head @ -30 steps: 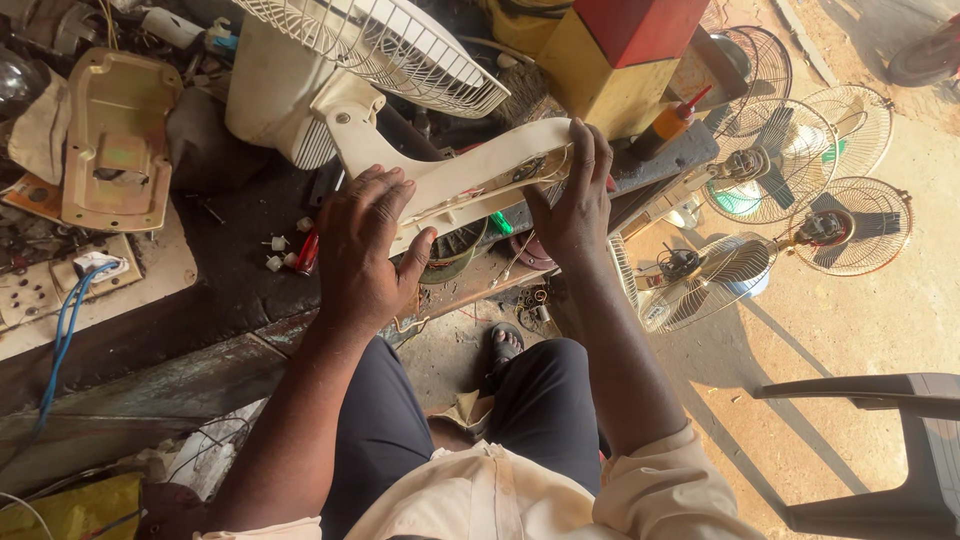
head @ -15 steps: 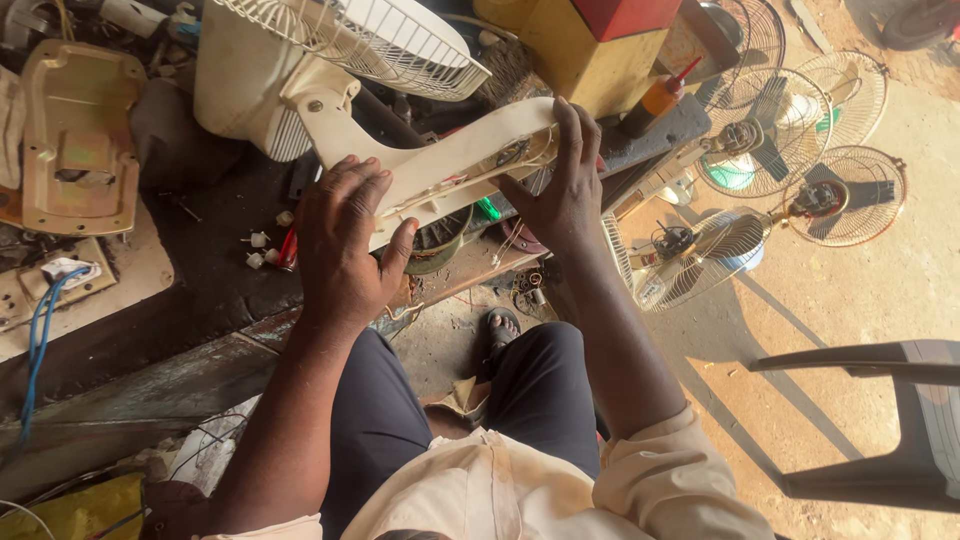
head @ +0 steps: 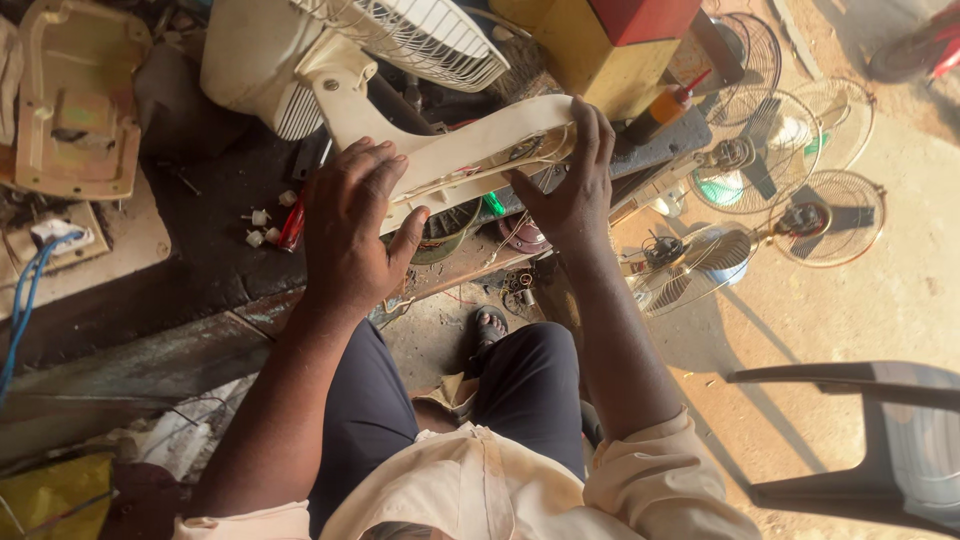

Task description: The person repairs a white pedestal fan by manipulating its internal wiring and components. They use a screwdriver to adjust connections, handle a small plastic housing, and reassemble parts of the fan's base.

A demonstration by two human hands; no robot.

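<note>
- Cluttered and dark, a workbench (head: 200,270) fills the left half of the head view, with sandy ground off to the right beneath it.
- At far left a blue cable (head: 22,300) runs down from a white plug on a pale board, and above it lies a cream plastic base plate (head: 75,110).
- Small white fittings (head: 262,225) and a red-handled tool (head: 292,225) lie on the bench just left of the left hand.
- The left hand (head: 350,225) is spread palm-down over the lower end of the cream fan stand arm (head: 460,150), fingers on top and the thumb hooked under its edge, so the hand is clamped on it.
- That fan stand arm runs slantwise above the bench edge, from the white fan motor housing (head: 250,60) and its wire grille (head: 420,35) at upper left to the right hand.
- The right hand (head: 570,190) grips the arm's far end, fingers stretched up across it and the thumb pressing from the near side; thin wires show in the open channel there.
- Behind the right hand stand a yellow box (head: 580,50) with a red block on top and an orange bottle (head: 665,110).
- Further right, several bare fans (head: 760,170) with wire guards stand on the ground.
- At the lower right edge is a grey plastic chair (head: 880,440).
</note>
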